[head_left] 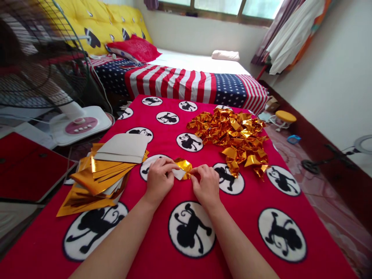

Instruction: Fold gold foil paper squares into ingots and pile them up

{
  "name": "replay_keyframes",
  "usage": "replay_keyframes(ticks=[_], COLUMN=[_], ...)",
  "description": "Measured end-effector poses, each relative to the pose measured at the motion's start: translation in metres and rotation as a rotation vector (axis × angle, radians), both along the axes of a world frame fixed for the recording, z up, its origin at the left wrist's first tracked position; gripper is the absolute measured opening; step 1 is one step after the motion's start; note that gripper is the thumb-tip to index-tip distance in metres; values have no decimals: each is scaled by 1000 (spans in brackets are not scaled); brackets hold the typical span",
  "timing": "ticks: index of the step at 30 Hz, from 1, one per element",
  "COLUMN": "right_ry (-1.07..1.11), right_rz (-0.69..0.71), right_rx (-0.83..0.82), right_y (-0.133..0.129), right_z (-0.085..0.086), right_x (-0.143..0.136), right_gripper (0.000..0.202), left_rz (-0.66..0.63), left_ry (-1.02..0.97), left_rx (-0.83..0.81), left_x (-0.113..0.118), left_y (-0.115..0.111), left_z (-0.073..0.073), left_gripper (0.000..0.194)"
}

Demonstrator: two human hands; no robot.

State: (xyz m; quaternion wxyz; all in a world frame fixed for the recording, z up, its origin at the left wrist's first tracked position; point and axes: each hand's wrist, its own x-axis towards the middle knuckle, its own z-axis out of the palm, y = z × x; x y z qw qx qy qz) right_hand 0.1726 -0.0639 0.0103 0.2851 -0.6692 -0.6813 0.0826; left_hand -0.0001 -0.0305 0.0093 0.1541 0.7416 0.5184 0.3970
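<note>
Between my two hands, low over the red cloth (151, 240), is a small piece of gold foil paper (183, 166) with a pale underside showing. My left hand (161, 174) pinches its left end between thumb and fingers. The right end is gripped by the fingertips of my right hand (205, 182). Left of my hands lies a loose stack of flat gold foil sheets (95, 182), with a pale grey sheet or card (123, 147) on top. Beyond my right hand spreads a heap of folded gold foil pieces (232, 130).
A standing fan (81, 124) is close on the left, beside a dark red panel (29, 166). Behind the table is a bed with a flag-patterned cover (180, 83). On the floor to the right are a yellow stool (285, 116) and a ring-light stand (334, 155).
</note>
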Motion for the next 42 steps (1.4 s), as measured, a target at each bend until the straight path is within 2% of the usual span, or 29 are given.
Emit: replay_keyframes(ticks=[2,4,6,10,14,19,26,34,42], right_ry=[-10,-26,-36,-16,12,18,39,108,133], right_rz=[32,63,81,92,100,106,139,184,252], right_rx=[2,5,9,23,35,53,58,43,11], right_y=[3,7,9,8,6,5,3,-1,-3], right_z=[2,5,6,3,-1,-2,-2,0,1], right_x=[6,11,15,16,15,15,13,14,18], right_gripper=[10,14,18,21,22,23,26,20,19], left_rz=[80,53,-79,-354,-416,-408,-293,-202,-179], left_ry=[-60,-110,-124,-27,39,82,101,130,164], left_rx=[32,-1,-65,-133,-154,-162,-116,-118,-121], left_x=[-9,-18,-25,-34,-37,-35,-25,-17,-13], left_y=[4,11,17,24,23,24,24,17,13], left_z=[0,0,0,5,11,8,-4,-1,1], left_gripper=[27,26,26,31,33,25,6,3,3])
